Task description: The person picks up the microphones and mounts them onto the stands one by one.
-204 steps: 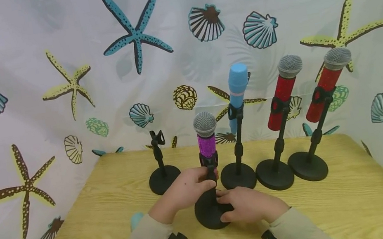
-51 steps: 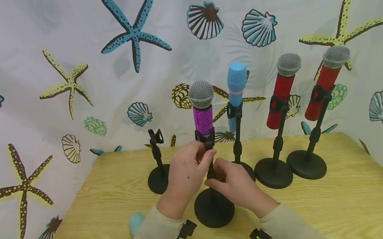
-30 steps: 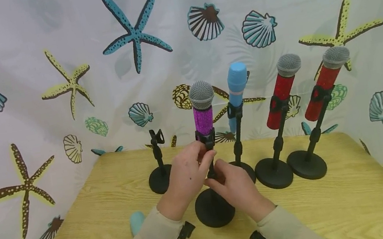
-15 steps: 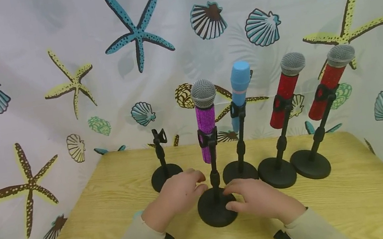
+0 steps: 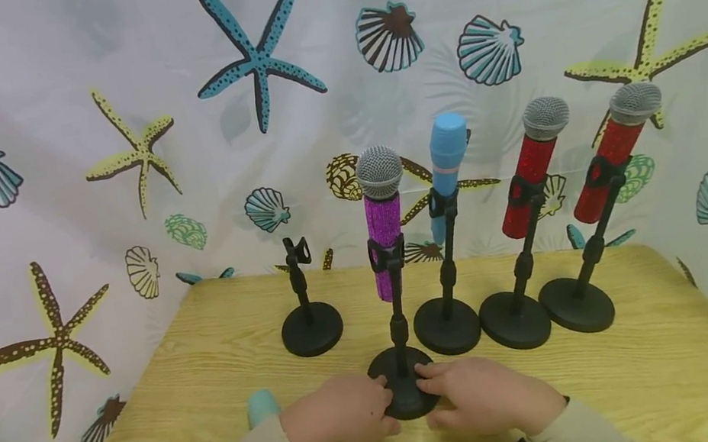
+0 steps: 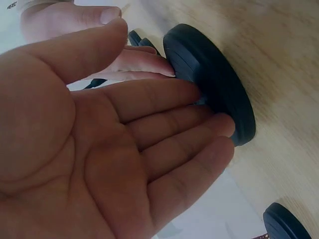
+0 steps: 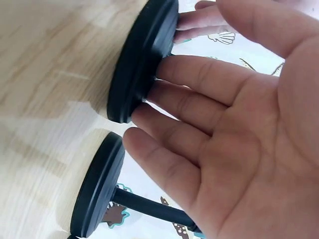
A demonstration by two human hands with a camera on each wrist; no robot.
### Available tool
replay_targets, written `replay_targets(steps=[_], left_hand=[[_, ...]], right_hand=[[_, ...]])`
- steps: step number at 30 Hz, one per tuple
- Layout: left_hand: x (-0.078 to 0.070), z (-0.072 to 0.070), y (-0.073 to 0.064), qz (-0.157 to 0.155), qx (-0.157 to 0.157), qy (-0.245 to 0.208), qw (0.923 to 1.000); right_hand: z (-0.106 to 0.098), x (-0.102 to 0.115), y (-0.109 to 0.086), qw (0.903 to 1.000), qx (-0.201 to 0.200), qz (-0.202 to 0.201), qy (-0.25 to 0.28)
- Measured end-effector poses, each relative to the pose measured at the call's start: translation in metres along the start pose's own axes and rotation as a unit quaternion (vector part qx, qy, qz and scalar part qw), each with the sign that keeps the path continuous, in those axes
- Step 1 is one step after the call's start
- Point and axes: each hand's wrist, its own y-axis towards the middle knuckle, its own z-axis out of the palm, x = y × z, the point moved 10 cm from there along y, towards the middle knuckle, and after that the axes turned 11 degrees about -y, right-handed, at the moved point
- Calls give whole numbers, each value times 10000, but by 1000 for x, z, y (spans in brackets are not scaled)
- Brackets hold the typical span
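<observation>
A purple glittery microphone (image 5: 384,218) with a silver mesh head sits upright in the clip of a black desk stand. The stand's round base (image 5: 408,396) lies flat on the table in front of me. My left hand (image 5: 343,414) rests its fairly straight fingers on the base's left side. From the right, my right hand (image 5: 489,394) touches the same base with its fingertips. Both wrist views show extended fingers against the disc's upper face and thumbs held away from it. Neither hand grips the pole.
Behind to the right stand a blue microphone (image 5: 447,148) and two red microphones (image 5: 531,166) on black stands. A shorter stand with a bare clip (image 5: 306,313) is at the back left. Beside my left sleeve lies a partly hidden light-blue object (image 5: 261,407).
The purple microphone sits higher than several seconds ago; its stand has lengthened. Both hands have since let go of the pole and come down to the base.
</observation>
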Motion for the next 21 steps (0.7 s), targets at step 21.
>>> replay_targets(steps=[21], left_hand=[[54, -36, 48, -260, -1640, 73, 9861]], right_hand=[[3, -33, 52, 9980, -182, 610, 46]])
